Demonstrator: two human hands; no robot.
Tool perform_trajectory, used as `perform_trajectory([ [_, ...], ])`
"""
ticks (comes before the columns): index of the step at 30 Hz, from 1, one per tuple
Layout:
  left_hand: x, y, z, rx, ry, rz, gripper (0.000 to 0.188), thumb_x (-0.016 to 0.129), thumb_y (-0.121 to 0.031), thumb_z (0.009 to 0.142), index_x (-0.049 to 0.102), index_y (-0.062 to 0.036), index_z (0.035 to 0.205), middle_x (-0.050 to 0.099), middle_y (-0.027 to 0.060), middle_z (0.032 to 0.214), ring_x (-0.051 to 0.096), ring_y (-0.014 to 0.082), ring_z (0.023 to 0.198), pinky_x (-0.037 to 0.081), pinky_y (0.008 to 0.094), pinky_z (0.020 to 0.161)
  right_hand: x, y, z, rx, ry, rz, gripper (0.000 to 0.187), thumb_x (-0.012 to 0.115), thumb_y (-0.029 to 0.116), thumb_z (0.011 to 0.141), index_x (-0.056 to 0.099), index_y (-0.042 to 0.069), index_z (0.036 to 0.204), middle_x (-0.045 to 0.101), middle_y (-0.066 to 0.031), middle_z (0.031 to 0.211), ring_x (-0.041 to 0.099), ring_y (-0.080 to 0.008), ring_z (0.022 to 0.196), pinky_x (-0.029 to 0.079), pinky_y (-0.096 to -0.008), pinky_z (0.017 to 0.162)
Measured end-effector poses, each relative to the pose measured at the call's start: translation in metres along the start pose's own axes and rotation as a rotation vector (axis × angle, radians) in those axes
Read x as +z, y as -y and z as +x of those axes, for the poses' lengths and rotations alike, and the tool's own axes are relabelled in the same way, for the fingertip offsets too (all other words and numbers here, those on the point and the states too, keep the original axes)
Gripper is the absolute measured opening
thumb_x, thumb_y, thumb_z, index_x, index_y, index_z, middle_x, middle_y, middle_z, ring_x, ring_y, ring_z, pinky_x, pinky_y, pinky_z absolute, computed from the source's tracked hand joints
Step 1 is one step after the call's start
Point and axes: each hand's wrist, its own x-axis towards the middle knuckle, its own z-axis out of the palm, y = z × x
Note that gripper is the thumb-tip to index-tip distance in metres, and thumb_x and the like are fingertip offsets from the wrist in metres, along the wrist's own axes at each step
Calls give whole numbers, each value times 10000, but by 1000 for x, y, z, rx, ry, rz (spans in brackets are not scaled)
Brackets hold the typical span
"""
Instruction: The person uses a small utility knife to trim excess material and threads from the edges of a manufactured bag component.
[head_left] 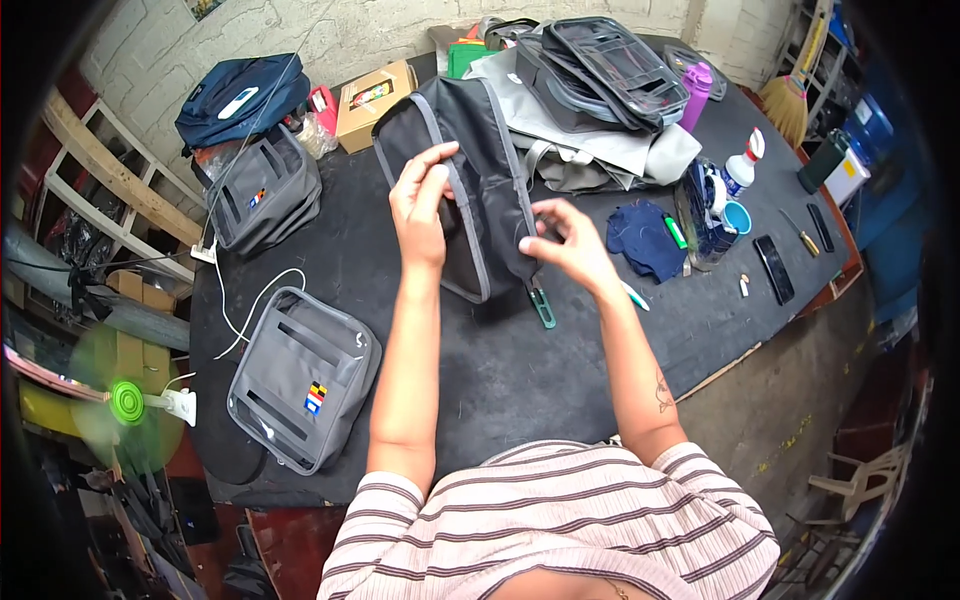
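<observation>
A black bag piece with grey piping (497, 190) is held up over the table, its long open side toward me. My left hand (421, 200) grips its left piped edge, the thumb and fingers closed on the rim. Beside the opposite edge is my right hand (568, 240), fingers curved and apart from the thumb. The thumb tip meets the bag's dark side; I cannot tell whether it presses there. Just below the bag, thread snips with a green handle (542, 308) show partly, their upper end near the bag's lower corner.
A finished-looking grey pouch (305, 375) lies at left, with another grey bag (265, 190) behind it. Several clear-topped cases (615, 75) are stacked at back right. Dark blue cloth (645, 240), a spray bottle (741, 168) and a phone (773, 270) are on the right; a fan (128, 401) spins at left.
</observation>
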Motion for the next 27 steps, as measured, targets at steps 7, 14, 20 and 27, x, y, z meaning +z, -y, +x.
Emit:
perform_trajectory([
  [7, 6, -11, -17, 427, -211, 1110, 538, 766, -65, 731, 629, -126, 1248, 507, 100, 1046, 506, 250, 952, 436, 363, 898, 30, 9, 1, 63, 36, 205, 253, 690, -20, 821, 635, -11, 1067, 645, 16, 922, 577, -65, 856, 477, -236, 810],
  [14, 19, 6, -43, 410, 93, 1208, 166, 756, -218, 752, 720, -104, 868, 664, 28, 1008, 435, 347, 1301, 72, 683, 1115, 36, 5, 2, 24, 57, 281, 242, 659, -34, 845, 650, -3, 1085, 628, 40, 887, 541, -25, 781, 457, -197, 712],
  [20, 24, -26, -34, 626, 3, 1115, 72, 668, -123, 813, 622, -67, 811, 633, 42, 954, 497, 288, 1216, 104, 651, 1123, 4, 28, 8, -329, -49, -472, 393, 605, -106, 724, 640, 25, 1092, 570, -128, 889, 641, -289, 839, 505, -337, 730],
  [27, 0, -36, -21, 79, 471, 1170, 478, 786, -209, 717, 616, -83, 1145, 668, 136, 959, 657, 328, 905, 511, 371, 774, 4, 82, 33, -709, -56, -708, 424, 598, -103, 634, 652, 96, 1005, 586, -95, 933, 628, -313, 846, 510, -405, 715],
])
